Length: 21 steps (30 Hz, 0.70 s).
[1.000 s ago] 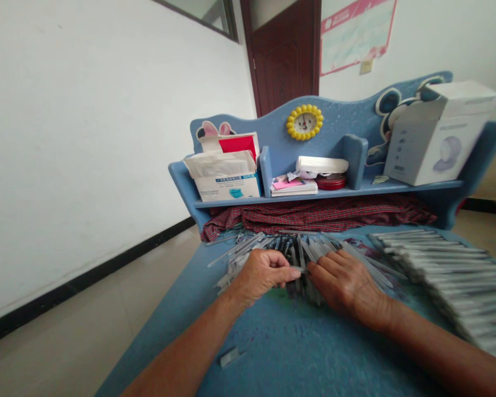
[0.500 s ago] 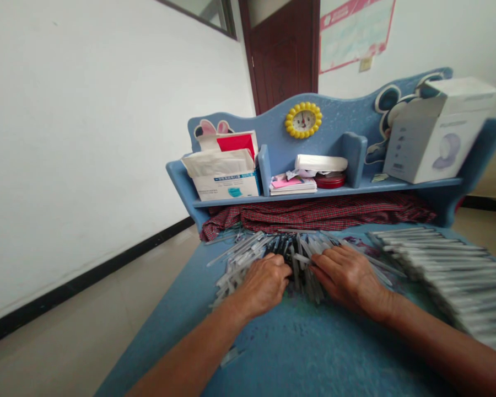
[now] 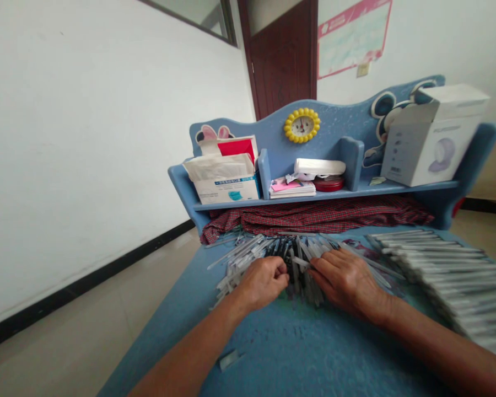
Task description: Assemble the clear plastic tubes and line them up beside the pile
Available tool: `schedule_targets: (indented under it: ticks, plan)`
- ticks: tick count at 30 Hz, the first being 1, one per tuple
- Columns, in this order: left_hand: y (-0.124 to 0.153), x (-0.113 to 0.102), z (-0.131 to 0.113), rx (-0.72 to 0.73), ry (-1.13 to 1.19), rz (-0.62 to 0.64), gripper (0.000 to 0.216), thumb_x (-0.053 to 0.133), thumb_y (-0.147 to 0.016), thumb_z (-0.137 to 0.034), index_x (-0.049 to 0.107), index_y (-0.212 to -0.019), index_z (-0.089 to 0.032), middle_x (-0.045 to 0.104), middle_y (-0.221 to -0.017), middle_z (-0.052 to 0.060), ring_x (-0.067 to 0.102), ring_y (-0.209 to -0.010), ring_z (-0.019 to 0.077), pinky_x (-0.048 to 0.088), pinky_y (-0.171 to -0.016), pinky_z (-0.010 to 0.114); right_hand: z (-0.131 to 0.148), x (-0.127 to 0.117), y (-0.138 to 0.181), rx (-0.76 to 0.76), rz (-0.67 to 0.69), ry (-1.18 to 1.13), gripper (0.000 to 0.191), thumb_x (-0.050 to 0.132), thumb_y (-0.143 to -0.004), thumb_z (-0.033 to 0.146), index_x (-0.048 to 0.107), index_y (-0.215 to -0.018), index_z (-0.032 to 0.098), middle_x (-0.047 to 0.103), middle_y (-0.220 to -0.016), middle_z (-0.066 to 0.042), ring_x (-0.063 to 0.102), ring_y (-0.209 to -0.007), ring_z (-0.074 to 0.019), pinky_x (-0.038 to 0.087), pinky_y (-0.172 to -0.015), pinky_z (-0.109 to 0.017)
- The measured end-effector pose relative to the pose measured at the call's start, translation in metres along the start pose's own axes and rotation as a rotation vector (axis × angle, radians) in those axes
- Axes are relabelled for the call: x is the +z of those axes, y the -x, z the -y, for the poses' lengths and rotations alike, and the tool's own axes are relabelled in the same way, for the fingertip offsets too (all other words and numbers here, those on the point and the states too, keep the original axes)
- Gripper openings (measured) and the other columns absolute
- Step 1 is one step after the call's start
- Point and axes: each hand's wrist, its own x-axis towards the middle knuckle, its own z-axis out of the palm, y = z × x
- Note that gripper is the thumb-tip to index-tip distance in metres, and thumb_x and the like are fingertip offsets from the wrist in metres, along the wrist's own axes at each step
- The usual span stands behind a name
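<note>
My left hand [image 3: 265,282] is closed, fingers curled and pressed together at the front of a loose heap; whatever it pinches is hidden. To its right, my right hand [image 3: 349,280] is shut on a clear pen barrel [image 3: 301,262], whose end points toward my left hand. Around both hands lie many clear plastic pen barrels [image 3: 246,253] on the left. Between the hands are dark pen pieces [image 3: 278,247], too jumbled to tell apart. A neat stack of pens [image 3: 442,270] with dark tips lies to the right, beyond my right forearm.
The blue table [image 3: 281,353] carries a small clear piece [image 3: 230,360] near my left forearm. Behind the heap lies a red checked cloth [image 3: 297,215] under a blue shelf [image 3: 376,190]. A mask box [image 3: 227,187], a red tin [image 3: 329,183] and a white carton [image 3: 425,154] stand there.
My left hand has shifted slightly left and turned, its fingers curled more tightly. My right hand keeps its hold on the barrel in nearly the same place. The view has shifted slightly.
</note>
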Motion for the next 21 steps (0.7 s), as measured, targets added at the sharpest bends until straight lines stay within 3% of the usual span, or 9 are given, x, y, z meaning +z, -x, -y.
schedule_targets:
  ticks: [5,9,14,21]
  plan:
    - [-0.004,-0.009,-0.003,-0.188,0.632,-0.035,0.011,0.053,-0.071,-0.024,0.057,-0.073,-0.014,0.056,-0.060,-0.002,0.046,-0.050,0.0076,0.032,-0.047,0.018,0.002,0.000,0.000,0.009,0.016,-0.019,0.017,0.047,-0.086,0.020,0.060,-0.074,0.017,0.056,-0.062,-0.001,0.049,-0.058,-0.0149,0.030,-0.060,-0.029]
    - [-0.003,-0.011,-0.006,-0.249,0.928,-0.045,0.014,0.058,-0.069,-0.026,0.056,-0.075,-0.013,0.058,-0.061,0.000,0.045,-0.046,0.0058,0.030,-0.043,0.016,0.001,0.000,0.001,0.004,0.012,-0.028,0.018,0.047,-0.086,0.021,0.059,-0.075,0.017,0.056,-0.062,-0.001,0.050,-0.058,-0.0139,0.031,-0.059,-0.029]
    - [-0.002,-0.010,-0.011,-0.268,1.114,-0.086,0.013,0.060,-0.065,-0.024,0.055,-0.072,-0.014,0.058,-0.055,-0.001,0.045,-0.043,0.0059,0.030,-0.041,0.016,0.004,-0.002,0.000,0.009,0.010,-0.043,0.018,0.046,-0.087,0.021,0.061,-0.077,0.017,0.057,-0.063,-0.002,0.050,-0.058,-0.0139,0.032,-0.059,-0.029]
    - [-0.002,-0.009,-0.011,-0.256,1.160,-0.116,0.019,0.061,-0.067,-0.020,0.061,-0.084,-0.012,0.064,-0.058,0.002,0.051,-0.045,0.0068,0.035,-0.044,0.017,0.014,-0.006,-0.001,0.054,0.055,-0.168,0.018,0.046,-0.087,0.022,0.059,-0.076,0.018,0.059,-0.062,-0.001,0.054,-0.059,-0.0141,0.034,-0.061,-0.028]
